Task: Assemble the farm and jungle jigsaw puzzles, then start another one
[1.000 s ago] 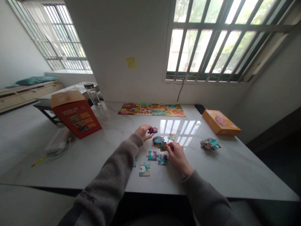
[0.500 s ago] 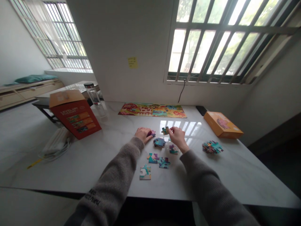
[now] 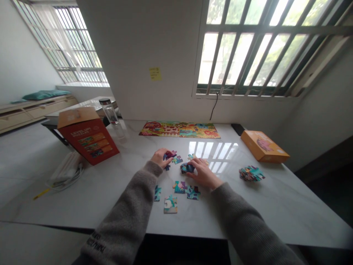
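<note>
Across the marble table (image 3: 91,197): both hands at work

Far left, red box (image 3: 88,136), standing well clear of the hands. Left hand (image 3: 160,157), fingers closed, pinching purple pieces (image 3: 168,155), lifted slightly for a close look. Centre, right hand (image 3: 204,175), fingers curled down onto dark blue pieces (image 3: 187,168); grip or mere press, impossible to tell. Below, loose pieces (image 3: 180,187), flat and apart, all in plain view. Far right, heap of pieces (image 3: 250,173), kept out of the way, near orange box (image 3: 264,146).

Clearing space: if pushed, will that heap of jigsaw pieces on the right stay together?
Probably not: the heap of jigsaw pieces looks loosely piled and would likely slide apart. Thin, light-looking, they may skid on the glossy tabletop.
</note>
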The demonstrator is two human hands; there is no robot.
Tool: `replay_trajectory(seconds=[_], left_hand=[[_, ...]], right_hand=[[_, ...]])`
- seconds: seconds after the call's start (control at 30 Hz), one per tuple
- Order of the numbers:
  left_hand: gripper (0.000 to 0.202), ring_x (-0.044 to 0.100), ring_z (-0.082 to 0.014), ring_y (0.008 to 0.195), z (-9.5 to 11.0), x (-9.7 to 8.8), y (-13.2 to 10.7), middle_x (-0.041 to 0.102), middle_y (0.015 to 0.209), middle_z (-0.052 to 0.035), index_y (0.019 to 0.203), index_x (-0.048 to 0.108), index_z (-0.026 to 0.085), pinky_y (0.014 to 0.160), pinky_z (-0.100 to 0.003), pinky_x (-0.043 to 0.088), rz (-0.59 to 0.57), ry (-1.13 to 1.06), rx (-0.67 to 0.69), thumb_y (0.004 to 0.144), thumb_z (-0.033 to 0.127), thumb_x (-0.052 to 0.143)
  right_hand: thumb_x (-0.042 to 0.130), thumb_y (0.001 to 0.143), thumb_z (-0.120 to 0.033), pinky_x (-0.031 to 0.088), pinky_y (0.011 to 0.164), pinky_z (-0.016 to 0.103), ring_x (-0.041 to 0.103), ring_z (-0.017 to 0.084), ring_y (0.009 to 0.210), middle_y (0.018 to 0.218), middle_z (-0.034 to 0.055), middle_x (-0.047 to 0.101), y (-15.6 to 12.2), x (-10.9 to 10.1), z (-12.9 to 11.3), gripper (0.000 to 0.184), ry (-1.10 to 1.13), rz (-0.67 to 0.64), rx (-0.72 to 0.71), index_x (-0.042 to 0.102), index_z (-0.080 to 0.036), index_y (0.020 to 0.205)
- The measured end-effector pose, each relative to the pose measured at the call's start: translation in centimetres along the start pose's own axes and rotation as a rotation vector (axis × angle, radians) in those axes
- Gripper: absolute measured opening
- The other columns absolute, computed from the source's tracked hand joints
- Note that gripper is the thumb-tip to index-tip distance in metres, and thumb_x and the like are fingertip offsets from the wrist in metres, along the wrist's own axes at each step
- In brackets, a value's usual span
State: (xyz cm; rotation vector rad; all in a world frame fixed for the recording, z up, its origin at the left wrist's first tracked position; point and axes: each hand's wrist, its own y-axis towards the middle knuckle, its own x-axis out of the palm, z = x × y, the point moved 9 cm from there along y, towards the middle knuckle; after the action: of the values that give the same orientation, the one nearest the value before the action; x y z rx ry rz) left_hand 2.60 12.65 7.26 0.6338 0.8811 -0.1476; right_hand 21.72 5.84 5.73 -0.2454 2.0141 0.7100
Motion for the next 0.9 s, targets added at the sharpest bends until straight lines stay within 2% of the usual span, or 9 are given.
replay_trajectory(seconds=[0.17, 0.3, 0.5, 0.7, 0.9], left_hand=[[0.017, 0.065, -0.0237, 0.095, 0.8, 1.6, -1.1, 0.074, 0.096, -0.0032, 0.088, 0.069, 0.022, 0.091, -0.037, 0.048, -0.178, 0.084, 0.084, 0.073, 0.024, 0.077], [0.02, 0.064, -0.0243, 0.094, 0.6, 2.9, -1.5, 0.073, 0.096, -0.0039, 0.091, 0.07, 0.022, 0.087, -0.036, 0.047, -0.244, 0.163, 0.067, 0.074, 0.026, 0.078], [0.018, 0.062, -0.0257, 0.098, 1.6, 3.3, -1.2, 0.071, 0.101, -0.0061, 0.098, 0.068, 0.021, 0.088, -0.037, 0.045, -0.196, 0.188, 0.024, 0.085, 0.033, 0.071], [0.016, 0.06, -0.0277, 0.106, 1.3, 2.9, 0.4, 0.071, 0.109, -0.0076, 0.101, 0.068, 0.022, 0.092, -0.04, 0.042, -0.076, 0.201, -0.078, 0.087, 0.03, 0.069], [0.013, 0.062, -0.0281, 0.102, -0.1, 2.4, 1.4, 0.074, 0.105, -0.0048, 0.095, 0.07, 0.025, 0.089, -0.04, 0.041, -0.075, 0.19, -0.166, 0.085, 0.033, 0.069]], right_hand=[[0.075, 0.082, -0.022, 0.045, 0.092, 0.039, 0.057, 0.025, 0.103, 0.109, 0.0073, 0.063, 0.1, 0.2, 0.3, 0.028, 0.029, -0.016, 0.062, 0.063, -0.023, 0.108], [0.075, 0.082, -0.024, 0.046, 0.09, 0.039, 0.057, 0.025, 0.101, 0.107, 0.0069, 0.063, 0.2, -0.8, 1.9, 0.034, 0.095, 0.066, 0.086, 0.061, -0.023, 0.113], [0.071, 0.082, -0.027, 0.048, 0.088, 0.039, 0.06, 0.024, 0.095, 0.101, 0.007, 0.063, -0.2, -2.1, 5.4, 0.037, 0.146, 0.189, 0.195, 0.059, -0.02, 0.116], [0.068, 0.082, -0.03, 0.047, 0.09, 0.039, 0.06, 0.024, 0.098, 0.103, 0.0077, 0.063, 0.1, -1.8, 4.5, 0.036, 0.145, 0.186, 0.165, 0.059, -0.021, 0.116], [0.067, 0.082, -0.028, 0.047, 0.09, 0.039, 0.059, 0.024, 0.098, 0.103, 0.0076, 0.063, 0.2, -2.0, 4.3, 0.034, 0.156, 0.184, 0.165, 0.059, -0.021, 0.114]])
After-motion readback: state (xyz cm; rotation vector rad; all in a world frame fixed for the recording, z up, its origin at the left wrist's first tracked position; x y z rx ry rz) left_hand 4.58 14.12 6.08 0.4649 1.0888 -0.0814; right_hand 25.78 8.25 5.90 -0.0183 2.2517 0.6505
